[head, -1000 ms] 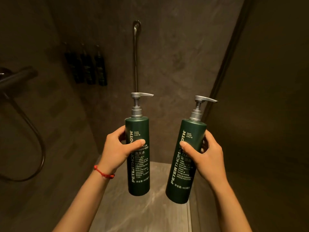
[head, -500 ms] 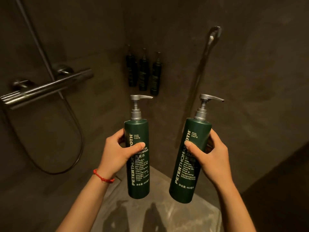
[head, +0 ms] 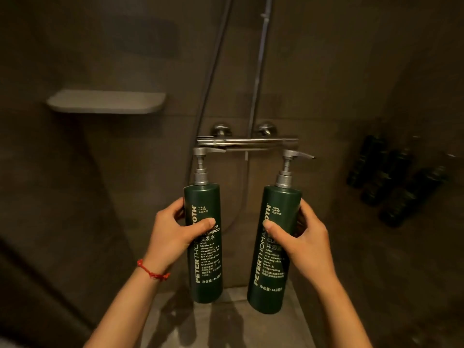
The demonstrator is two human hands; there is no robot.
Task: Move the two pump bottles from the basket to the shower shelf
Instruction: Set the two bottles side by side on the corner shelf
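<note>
Both hands occupied: left hand (head: pixel 173 232) wrapped around the shampoo bottle (head: pixel 204 243), held upright; right hand (head: pixel 305 241) wrapped around the body-wash bottle (head: pixel 275 249), tilted slightly right. Each thumb crosses the label front; both bottles are carried in mid-air, apart from one another, pumps up. Shelf (head: pixel 106 101): pale, wall-mounted, upper left, bare as far as can be seen, well apart from both bottles. Mixer bar (head: pixel 247 141) behind the pump heads; other dark bottles (head: pixel 391 179) on the right wall. Basket: not in view. Progress, judged: both bottles picked up and brought into the shower; placing each on the shelf remains.
</note>
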